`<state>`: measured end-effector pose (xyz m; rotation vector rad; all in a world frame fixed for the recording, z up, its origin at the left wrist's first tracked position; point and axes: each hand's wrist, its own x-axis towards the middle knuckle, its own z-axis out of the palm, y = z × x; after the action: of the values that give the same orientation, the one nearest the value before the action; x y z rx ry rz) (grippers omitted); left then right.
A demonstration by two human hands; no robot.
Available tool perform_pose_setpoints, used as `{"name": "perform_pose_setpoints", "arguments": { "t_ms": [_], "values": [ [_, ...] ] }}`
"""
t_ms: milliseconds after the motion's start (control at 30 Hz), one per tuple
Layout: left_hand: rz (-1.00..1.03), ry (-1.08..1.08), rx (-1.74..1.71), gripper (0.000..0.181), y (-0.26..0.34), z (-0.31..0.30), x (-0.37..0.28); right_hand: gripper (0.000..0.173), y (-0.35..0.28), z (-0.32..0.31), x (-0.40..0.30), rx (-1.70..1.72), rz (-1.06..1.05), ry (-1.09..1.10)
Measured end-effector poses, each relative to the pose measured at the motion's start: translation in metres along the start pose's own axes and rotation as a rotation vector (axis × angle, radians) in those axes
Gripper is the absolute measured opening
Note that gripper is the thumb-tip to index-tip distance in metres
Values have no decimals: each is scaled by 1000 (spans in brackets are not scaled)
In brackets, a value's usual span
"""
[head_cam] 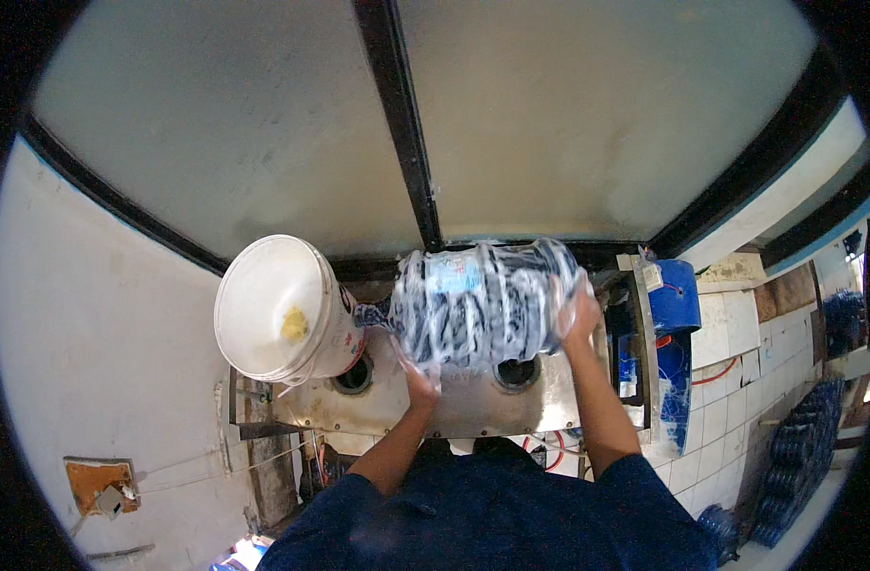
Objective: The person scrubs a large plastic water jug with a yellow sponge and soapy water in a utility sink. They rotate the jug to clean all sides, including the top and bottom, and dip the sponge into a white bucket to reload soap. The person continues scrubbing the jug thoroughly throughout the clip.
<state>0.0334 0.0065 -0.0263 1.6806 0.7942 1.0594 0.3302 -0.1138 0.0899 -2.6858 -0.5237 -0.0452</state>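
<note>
A large clear plastic water jug, streaked with white suds, lies on its side above a stainless steel counter. Its neck points left, and a pale blue label shows on its upper side. My right hand grips the base end. Under the shoulder end, my left hand supports the jug from the near side. Suds cover parts of both hands. Close to the neck stands a white plastic bucket with a yellow sponge-like lump inside. Whether the jug rests on the counter is hidden.
Two round dark-rimmed openings, one on the left and one on the right, pierce the counter. Frosted panels in black frames rise behind. A blue plastic drum stands at right, and several stacked water jugs lie beyond.
</note>
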Motion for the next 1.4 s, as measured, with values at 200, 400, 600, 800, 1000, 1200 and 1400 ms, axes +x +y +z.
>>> {"name": "perform_pose_setpoints", "arguments": {
  "t_ms": [200,400,600,800,1000,1200,1400],
  "values": [
    [151,-168,645,68,82,17,148,78,63,47,-104,234,-378,342],
    [-10,-344,924,58,76,31,193,66,52,29,-115,-108,-638,277],
    [147,-239,851,54,84,27,165,55,7,31,97,-264,-303,-628],
    [39,-226,899,50,116,52,164,44,3,99,116,-324,-260,-526],
    [9,-185,923,51,94,32,165,65,-44,29,-60,-96,-631,69],
    [119,-151,904,51,98,35,153,69,-66,28,11,-261,-362,-250],
    [7,-193,843,50,94,35,158,52,-157,32,15,-287,-361,-661]
  ]
}}
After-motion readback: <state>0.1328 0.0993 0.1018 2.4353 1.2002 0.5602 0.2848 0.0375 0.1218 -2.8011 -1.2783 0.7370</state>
